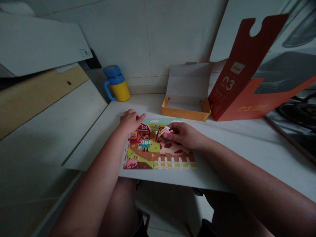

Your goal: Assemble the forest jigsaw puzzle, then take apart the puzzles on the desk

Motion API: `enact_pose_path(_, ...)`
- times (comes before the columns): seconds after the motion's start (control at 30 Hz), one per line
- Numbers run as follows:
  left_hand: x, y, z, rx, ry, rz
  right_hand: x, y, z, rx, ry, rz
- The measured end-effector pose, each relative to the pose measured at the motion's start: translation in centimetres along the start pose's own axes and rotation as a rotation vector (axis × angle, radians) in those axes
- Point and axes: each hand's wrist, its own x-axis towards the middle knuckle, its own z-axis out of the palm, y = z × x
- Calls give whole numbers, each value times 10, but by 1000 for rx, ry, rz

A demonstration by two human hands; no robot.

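A farm-scene jigsaw puzzle (145,158) lies on the white tabletop, with a barn, a figure, a cow, a pig and a white fence on it. My left hand (131,120) rests at the puzzle's upper left, over the barn roof. Its thumb is spread away from the fingers and nothing shows in its grasp. Above the middle of the puzzle, my right hand (184,134) pinches a puzzle piece (167,131) with pink and white on it between thumb and fingers. That hand covers part of the cow and the puzzle's upper right.
Behind the puzzle stands an orange box (186,113) with its lid raised. A larger red-orange carton (237,95) stands to its right. A blue and yellow jug (118,85) is at the back left. Stacked boards or boxes (41,46) fill the left side, and a stove (301,112) is at far right.
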Motion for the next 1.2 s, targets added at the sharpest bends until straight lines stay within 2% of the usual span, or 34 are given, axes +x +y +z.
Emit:
enact_pose_path(0.2, -3, -4, 1, -4, 40, 17, 1, 0, 0, -117, 29, -16)
enact_pose_path(0.33, -7, -4, -7, -49, 51, 49, -1, -1, -1, -287, 38, -52)
enact_pose_path(0.5, -13, -5, -19, -18, 20, -127, -7, -10, -8, -407, -48, -46)
enact_pose_path(0.57, -14, -4, -20, -23, 13, -130, -10, -14, -16, -453, -28, -30)
enact_pose_path(0.63, -13, -4, -19, -22, 20, -105, -11, -15, -29, -476, 43, 8)
enact_pose_path(0.8, -14, -1, -17, -18, 18, -81, -17, -8, -73, -471, 402, 81)
enact_pose_path(0.9, -16, 5, -19, -58, 11, -81, -20, -4, -91, -468, 548, 77)
enact_pose_path(0.97, -17, 10, -21, -91, -6, -78, -20, -3, -94, -444, 587, 71)
enact_pose_path(1.07, -19, 19, -22, -139, -48, -74, -18, -5, -92, -407, 580, 56)
enact_pose_path(1.2, -21, 27, -19, -209, -68, -62, -14, -4, -90, -453, 599, 64)
